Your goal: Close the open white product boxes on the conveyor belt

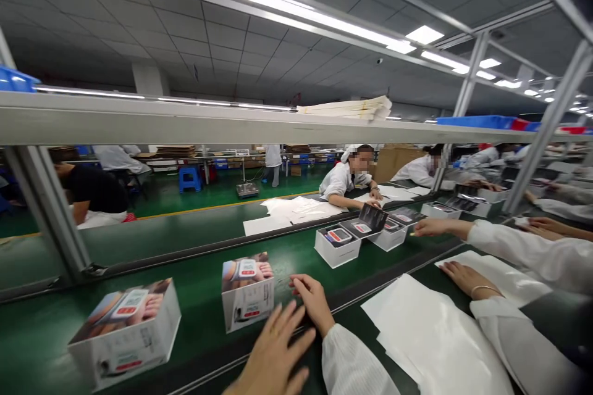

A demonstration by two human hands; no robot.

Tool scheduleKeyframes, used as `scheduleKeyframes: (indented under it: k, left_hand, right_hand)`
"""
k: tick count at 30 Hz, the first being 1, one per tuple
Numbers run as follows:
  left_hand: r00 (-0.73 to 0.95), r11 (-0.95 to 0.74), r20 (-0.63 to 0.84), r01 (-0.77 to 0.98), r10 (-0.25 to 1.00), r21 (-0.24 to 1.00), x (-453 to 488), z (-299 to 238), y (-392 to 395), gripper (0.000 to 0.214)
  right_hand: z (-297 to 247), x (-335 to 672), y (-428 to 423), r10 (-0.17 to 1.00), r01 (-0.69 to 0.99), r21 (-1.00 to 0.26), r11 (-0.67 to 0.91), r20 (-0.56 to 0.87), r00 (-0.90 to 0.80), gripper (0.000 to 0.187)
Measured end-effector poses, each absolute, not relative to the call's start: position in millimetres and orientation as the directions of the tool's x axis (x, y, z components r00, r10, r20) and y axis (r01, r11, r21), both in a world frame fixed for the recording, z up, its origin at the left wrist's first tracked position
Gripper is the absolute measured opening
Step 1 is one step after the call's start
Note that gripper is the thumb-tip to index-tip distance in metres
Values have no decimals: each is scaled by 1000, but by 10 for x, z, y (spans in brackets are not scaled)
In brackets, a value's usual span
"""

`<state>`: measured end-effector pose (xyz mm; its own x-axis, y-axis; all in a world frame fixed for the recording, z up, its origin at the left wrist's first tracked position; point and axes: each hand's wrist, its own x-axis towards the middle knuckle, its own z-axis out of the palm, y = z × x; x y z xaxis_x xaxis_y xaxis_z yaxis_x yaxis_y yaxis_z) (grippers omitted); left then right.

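Note:
My left hand (273, 355) hovers low over the near edge of the green conveyor belt (199, 284), fingers spread and holding nothing. My right hand (312, 302), in a white sleeve, rests on the belt edge with its fingers stretched toward a closed white printed box (247, 290). The fingertips are right beside the box's right side; I cannot tell whether they touch it. A second closed printed box (125, 333) stands further left on the belt.
Open white boxes (338, 244) with devices inside sit further along the belt, where a co-worker's hand (430, 226) reaches. White paper sheets (430, 333) lie at my right. A metal frame post (50, 216) and overhead shelf (185, 123) cross the view. Other people work beyond.

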<state>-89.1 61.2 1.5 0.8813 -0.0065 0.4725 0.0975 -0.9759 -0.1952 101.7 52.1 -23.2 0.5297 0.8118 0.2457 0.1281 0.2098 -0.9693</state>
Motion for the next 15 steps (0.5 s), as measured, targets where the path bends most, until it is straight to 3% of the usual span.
scheduleKeyframes:
  k: [3,15]
  left_hand:
    - [892,-974,439,-4,-107,-228,-803,-398,625,56]
    - [910,-996,412,-3,-37,-84,-801,-356,634,61]
  right_hand:
    - [-221,1000,525,810,161,-972,173,233,538,56]
    - [-263,1026,495,828,207,-965,161,246,504,46]
